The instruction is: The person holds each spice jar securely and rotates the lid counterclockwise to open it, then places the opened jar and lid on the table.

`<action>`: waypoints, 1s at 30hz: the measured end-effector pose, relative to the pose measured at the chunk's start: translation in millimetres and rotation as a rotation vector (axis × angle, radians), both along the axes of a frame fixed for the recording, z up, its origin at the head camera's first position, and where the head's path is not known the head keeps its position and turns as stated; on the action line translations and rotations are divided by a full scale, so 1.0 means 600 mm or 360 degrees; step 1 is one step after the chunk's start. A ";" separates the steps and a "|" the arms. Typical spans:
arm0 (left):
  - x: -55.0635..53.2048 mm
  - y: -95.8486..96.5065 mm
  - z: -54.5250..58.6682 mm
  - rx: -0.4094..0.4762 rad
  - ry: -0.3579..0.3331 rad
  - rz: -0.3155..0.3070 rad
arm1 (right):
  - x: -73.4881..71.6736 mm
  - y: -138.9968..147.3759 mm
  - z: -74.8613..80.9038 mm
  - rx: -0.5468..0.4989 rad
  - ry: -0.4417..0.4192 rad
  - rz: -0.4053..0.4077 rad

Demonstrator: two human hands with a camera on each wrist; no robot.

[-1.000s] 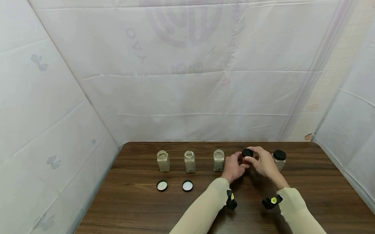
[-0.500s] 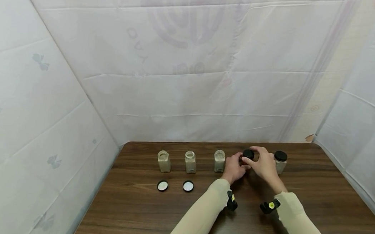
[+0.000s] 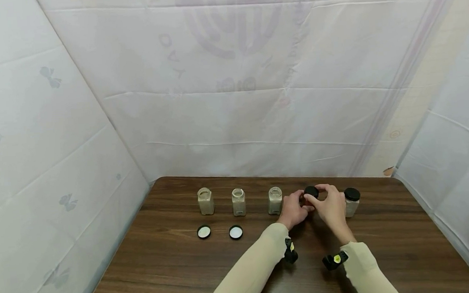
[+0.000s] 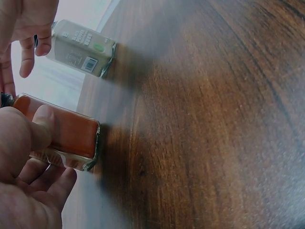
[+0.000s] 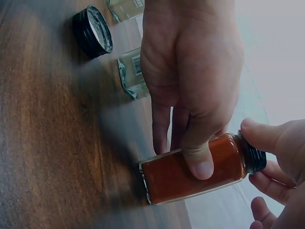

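My left hand (image 3: pixel 292 211) grips a square glass spice jar (image 5: pixel 167 179) of orange-red powder, thumb on one flat side and fingers round the other. The jar stands upright on the wooden table. My right hand (image 3: pixel 332 208) pinches the jar's black screw lid (image 5: pixel 256 156) between thumb and fingers; the lid sits on the neck. In the head view the hands hide most of the jar, while its lid top (image 3: pixel 311 192) shows between them. Just right of my right hand stands a pale spice jar with a black lid (image 3: pixel 352 194).
Left of my hands, three uncapped jars of pale powder, a left one (image 3: pixel 205 203), a middle one (image 3: pixel 239 203) and a right one (image 3: pixel 275 202), stand in a row. Two black lids, one left (image 3: pixel 204 231) and one right (image 3: pixel 235 232), lie liner up before them. White cloth (image 3: pixel 233 119) hangs behind.
My right wrist has swung slightly left, and the right fingers have shifted round the lid. The left hand keeps its grip on the jar, almost still.
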State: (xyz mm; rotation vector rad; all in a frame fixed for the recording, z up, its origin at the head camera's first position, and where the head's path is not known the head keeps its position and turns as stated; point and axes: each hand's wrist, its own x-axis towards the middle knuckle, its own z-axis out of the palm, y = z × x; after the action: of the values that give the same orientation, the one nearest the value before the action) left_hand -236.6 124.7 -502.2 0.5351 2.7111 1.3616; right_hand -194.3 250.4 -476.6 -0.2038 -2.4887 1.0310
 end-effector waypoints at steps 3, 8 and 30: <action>0.000 0.000 0.001 -0.0009 0.0009 0.0002 | 0.000 0.000 0.000 0.0003 0.0002 0.0013; -0.001 0.001 0.002 0.0012 0.0009 -0.0011 | 0.000 0.001 0.006 0.0025 -0.0024 0.0072; -0.001 0.001 -0.003 -0.0056 0.0014 -0.0009 | -0.001 0.005 0.018 -0.0039 -0.0090 0.0124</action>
State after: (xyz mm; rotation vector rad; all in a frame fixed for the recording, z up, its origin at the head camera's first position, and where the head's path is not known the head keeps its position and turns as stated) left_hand -237.4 125.0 -504.1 0.5470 2.7329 1.3107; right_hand -194.9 253.5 -465.8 -0.1467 -2.5540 1.1015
